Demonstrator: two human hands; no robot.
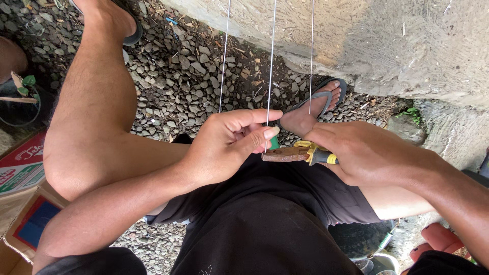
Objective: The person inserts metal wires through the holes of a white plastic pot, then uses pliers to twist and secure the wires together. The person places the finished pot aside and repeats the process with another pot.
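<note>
Your left hand (229, 145) sat left of your right hand (356, 153), pliers (298, 153) between them. Three wires (271, 61) ran far, over gravel (178, 76). A concrete block (356, 40) lay far right, cardboard boxes (23, 203) near left.

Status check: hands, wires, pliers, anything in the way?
Left hand pinching middle wire. Right hand gripping rusty pliers, jaws at that wire's lower end. Two more wires alongside. Nothing blocking.

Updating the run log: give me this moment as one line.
left hand: pinches middle wire | right hand: grips rusty pliers, jaws at wire | ground: gravel
</note>
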